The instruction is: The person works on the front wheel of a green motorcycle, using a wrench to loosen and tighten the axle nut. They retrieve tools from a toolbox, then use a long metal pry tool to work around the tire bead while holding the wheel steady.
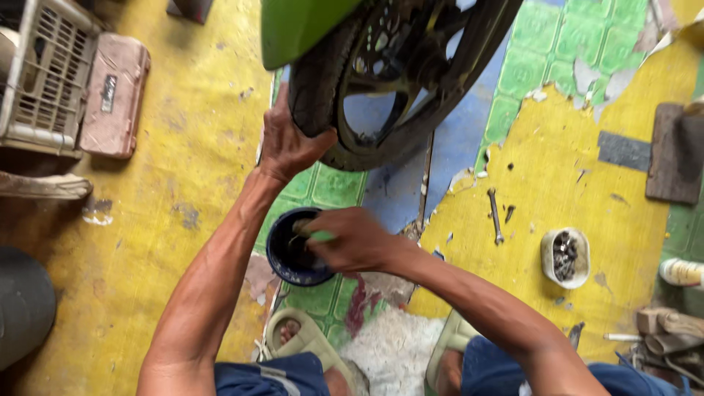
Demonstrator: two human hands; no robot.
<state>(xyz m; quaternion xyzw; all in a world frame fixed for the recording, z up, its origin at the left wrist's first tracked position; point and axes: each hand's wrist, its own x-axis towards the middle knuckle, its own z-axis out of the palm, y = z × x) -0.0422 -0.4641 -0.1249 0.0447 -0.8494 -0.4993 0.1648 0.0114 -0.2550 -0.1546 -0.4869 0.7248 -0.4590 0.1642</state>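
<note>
Left hand (pixel 282 143) lay flat, fingers spread, against the tread of the motorcycle tyre (pixel 315 88), which stood upright on the painted floor (pixel 169 220). Right hand (pixel 352 238) was closed on a green-handled brush (pixel 314 236) dipped in the dark tub (pixel 282 257) just below the wheel. The tyre looked heavy, stiff and grippy, best held at the tread.

Both hands reach forward: the left hand (pixel 284 143) spread flat with arm outstretched, the right hand (pixel 352 238) closed, fingers curled.
</note>
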